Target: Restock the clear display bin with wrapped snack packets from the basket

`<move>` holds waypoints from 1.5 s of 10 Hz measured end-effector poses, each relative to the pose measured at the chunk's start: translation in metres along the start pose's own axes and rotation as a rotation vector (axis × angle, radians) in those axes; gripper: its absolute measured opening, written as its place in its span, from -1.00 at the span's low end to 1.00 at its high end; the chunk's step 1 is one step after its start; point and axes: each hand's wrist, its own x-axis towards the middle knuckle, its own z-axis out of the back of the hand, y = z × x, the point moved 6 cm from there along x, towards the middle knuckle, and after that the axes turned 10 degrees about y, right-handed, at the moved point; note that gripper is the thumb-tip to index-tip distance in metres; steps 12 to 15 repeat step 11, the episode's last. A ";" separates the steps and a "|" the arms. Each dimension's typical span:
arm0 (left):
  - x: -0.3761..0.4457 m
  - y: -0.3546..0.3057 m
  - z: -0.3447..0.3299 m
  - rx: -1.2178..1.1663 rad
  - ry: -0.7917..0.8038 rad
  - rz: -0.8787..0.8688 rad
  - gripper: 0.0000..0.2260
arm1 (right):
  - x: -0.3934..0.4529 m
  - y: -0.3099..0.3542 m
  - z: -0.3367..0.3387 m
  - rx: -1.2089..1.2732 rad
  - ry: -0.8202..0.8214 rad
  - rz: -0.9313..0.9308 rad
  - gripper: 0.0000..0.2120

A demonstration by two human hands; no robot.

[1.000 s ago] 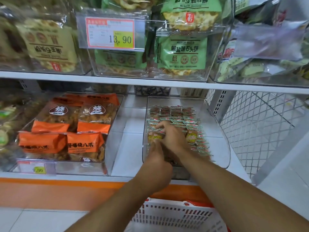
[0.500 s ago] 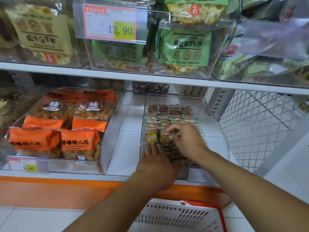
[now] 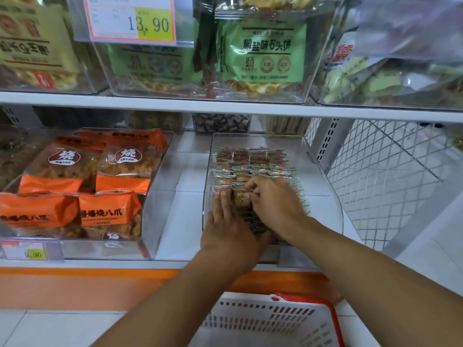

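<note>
My left hand [image 3: 226, 221] lies flat on the snack packets [image 3: 246, 166] in the clear bin [image 3: 323, 196]; my right hand [image 3: 273, 199] pinches one yellow packet [image 3: 241, 199].

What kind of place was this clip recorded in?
Most likely a shop's snack aisle: a price tag reading 13.90 on a clear bin, bagged snacks on white shelving, and a shopping basket below.

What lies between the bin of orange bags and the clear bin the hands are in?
Only bare white shelf, seen in the head view; orange bags sit left, clear bin right.
</note>
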 end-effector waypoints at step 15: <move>-0.043 -0.001 0.023 -0.044 -0.087 -0.230 -0.16 | -0.028 -0.009 0.053 0.149 -0.057 -0.068 -0.78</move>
